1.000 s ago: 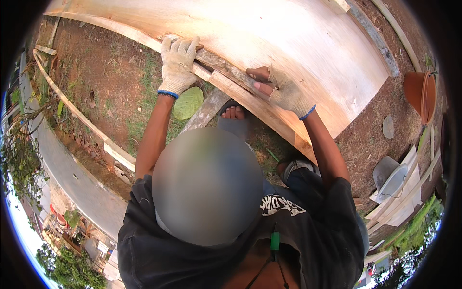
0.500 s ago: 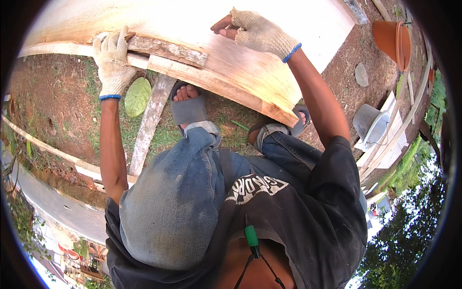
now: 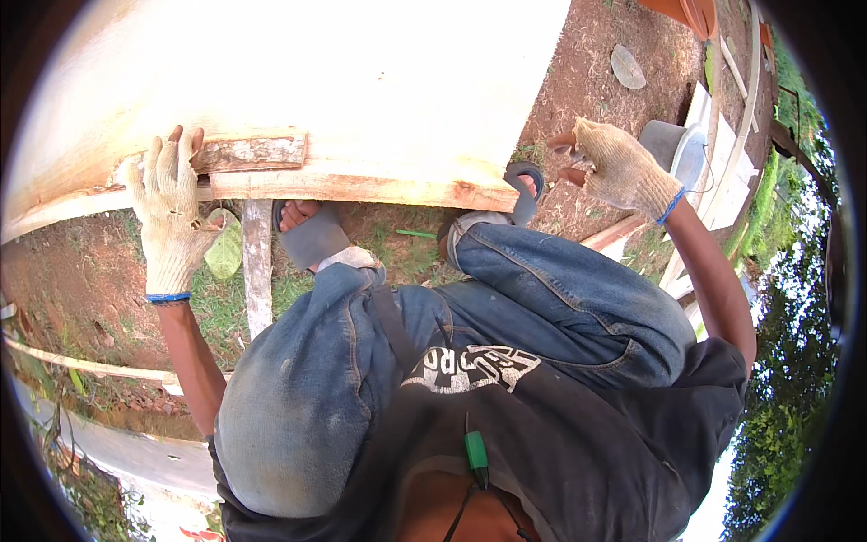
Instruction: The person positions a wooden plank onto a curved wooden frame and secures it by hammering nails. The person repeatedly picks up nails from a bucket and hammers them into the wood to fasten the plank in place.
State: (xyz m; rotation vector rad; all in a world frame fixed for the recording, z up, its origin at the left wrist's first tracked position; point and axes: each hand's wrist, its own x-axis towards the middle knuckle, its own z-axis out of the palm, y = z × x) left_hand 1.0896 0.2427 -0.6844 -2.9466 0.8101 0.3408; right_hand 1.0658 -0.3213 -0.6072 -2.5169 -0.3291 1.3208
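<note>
A broad pale wooden board (image 3: 379,99), washed out by glare, spans the upper left with its sawn edge toward me. A short strip of wood with bark (image 3: 253,153) rests along that edge. My left hand (image 3: 170,212), in a fingerless knit glove with a blue cuff, lies over the edge at the strip's left end. Its fingers are stretched out and touch the wood. Off the board's right side, my right hand (image 3: 623,169), gloved alike, hangs above the ground with its fingers apart and slightly bent, nothing visible between them.
A narrow plank (image 3: 257,271) lies on the ground beneath the board, beside a large green leaf (image 3: 225,248). My sandalled feet are under the board's near edge. To the right are a grey bucket (image 3: 664,143), an orange bucket (image 3: 682,13) and long wooden strips.
My right hand has moved from above the board to the right, off its side. My left hand stays on the edge. The view has shifted, and the board's edge now looks more level.
</note>
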